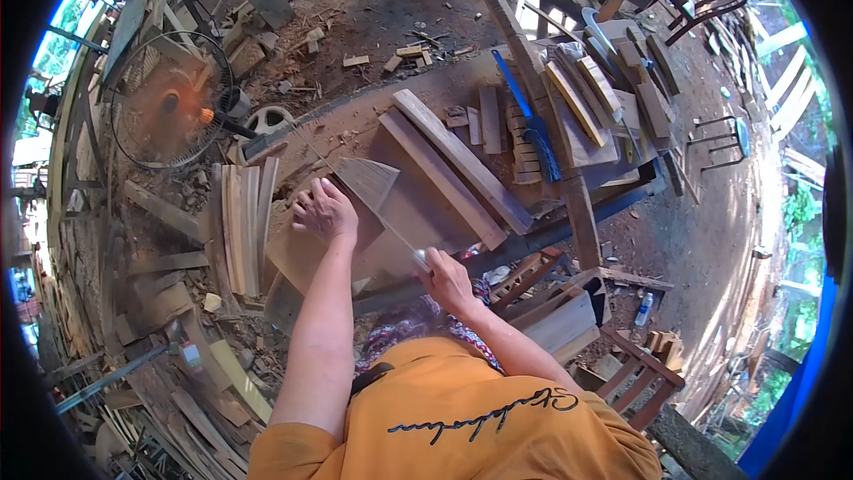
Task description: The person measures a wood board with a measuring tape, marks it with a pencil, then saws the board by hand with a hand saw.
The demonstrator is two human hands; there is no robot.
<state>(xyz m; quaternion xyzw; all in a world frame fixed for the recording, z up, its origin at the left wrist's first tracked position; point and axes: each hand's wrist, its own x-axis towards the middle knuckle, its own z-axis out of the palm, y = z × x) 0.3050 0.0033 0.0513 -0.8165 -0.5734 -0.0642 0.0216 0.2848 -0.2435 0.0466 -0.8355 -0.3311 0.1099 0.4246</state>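
Wood block (366, 227) is lying under your bent-fingered left hand (325, 212), its grip unclear, while your clenched right hand (447, 282) is angling a thin tool (396, 233) forward-left beside it.

A hand could slide over the bare bit of table (414, 202) between the long thin tool (398, 233) and the two long boards (443, 179). Farther right, those boards block the way, and the tool slants across the gap between the right hand (449, 283) and the left hand (325, 212). Left of that, a row of boards (242, 229) is in the way.
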